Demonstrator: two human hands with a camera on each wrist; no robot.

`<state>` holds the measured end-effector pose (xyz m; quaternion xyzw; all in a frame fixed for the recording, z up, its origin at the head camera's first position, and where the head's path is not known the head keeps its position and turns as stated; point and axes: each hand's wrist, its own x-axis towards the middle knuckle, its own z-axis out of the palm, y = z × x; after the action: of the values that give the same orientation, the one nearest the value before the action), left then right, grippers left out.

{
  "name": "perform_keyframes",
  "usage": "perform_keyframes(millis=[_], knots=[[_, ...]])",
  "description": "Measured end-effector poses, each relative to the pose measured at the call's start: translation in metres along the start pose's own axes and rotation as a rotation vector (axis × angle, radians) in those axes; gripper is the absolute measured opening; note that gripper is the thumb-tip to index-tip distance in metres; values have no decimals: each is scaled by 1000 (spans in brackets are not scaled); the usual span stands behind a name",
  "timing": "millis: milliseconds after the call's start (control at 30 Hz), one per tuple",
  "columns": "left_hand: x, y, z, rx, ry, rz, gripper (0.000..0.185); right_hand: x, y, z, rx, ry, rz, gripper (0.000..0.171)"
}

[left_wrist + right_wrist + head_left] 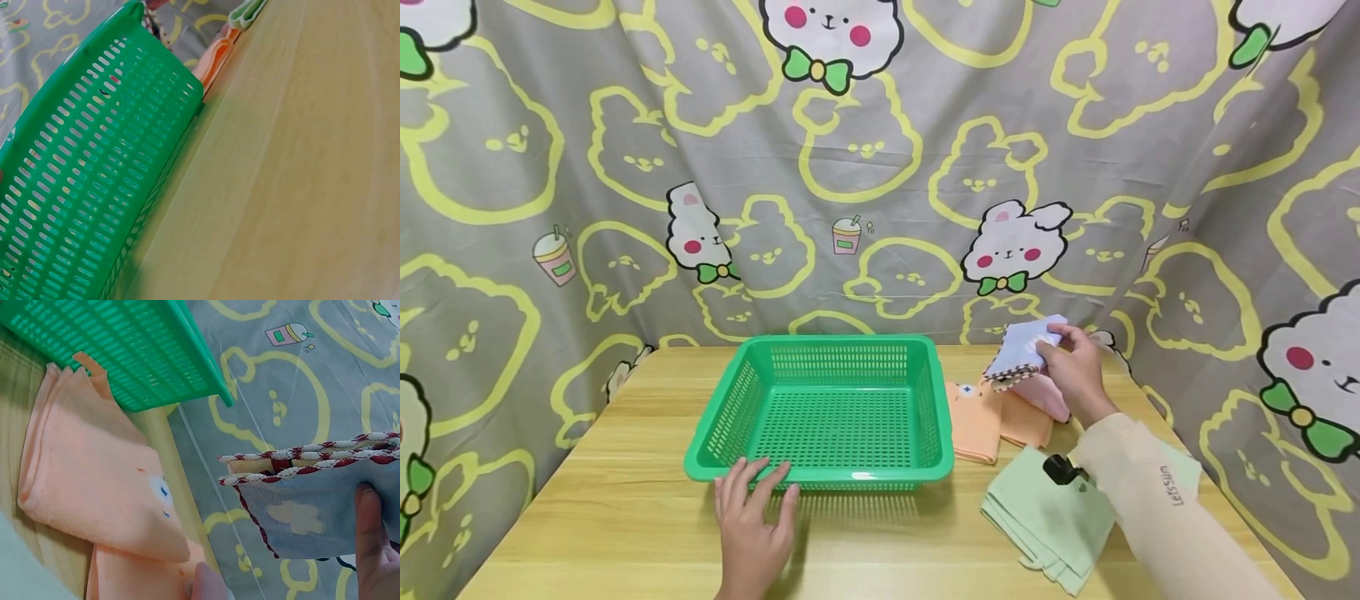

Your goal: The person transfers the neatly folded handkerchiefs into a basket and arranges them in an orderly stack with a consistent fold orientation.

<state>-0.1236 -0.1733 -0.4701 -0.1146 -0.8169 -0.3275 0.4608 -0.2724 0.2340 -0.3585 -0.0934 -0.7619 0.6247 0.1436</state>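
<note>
At the left, the left hand (754,529) is laid at the near rim of the green basket (887,476), its fingers extended and loosely spread, with nothing pinched. The basket, seen with nothing inside, is set on the wooden table (625,500); its perforated plastic is judged light and fairly stiff, best steadied by the rim. Just beside its right side, an orange cloth (973,429) is laid folded, another orange cloth (1028,421) partly under it; both look soft and plush. Farther right, the blue cloth (1021,346) is held raised above the orange pieces and a pink cloth (1047,396), gripped by the right hand (1075,367) with the thumb pressed on its face. It should be light, limp and unbreakable, though its folded layers and corded checked edging may lend some body; the layers could slip apart if only one were caught, so a pinch through the whole stack is advised. Nearer the front right, folded light-green cloth (1045,508) is spread partly beneath the sleeve (1157,500), likely just as soft.
</note>
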Motion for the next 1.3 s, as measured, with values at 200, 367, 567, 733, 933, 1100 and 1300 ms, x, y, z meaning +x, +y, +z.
perform_keyframes(millis=[200,367,567,733,933,1100,1300], knots=[[0,1,0,0,-3,-5,26,-2,-4,5,16,-26,-11,47],[0,1,0,1,0,-6,26,-4,-7,9,28,-47,-20,47],[0,1,0,3,0,-4,26,-5,-10,15,53,-50,-37,45],[1,2,0,5,-2,-5,26,-7,-13,20,87,-58,-41,44],[0,2,0,7,0,-2,26,-9,-16,27,71,-68,-61,43],[0,1,0,9,1,-2,26,-9,-18,32,84,-60,-70,43],[0,1,1,8,7,3,26,-11,-21,37,94,-74,-70,42]])
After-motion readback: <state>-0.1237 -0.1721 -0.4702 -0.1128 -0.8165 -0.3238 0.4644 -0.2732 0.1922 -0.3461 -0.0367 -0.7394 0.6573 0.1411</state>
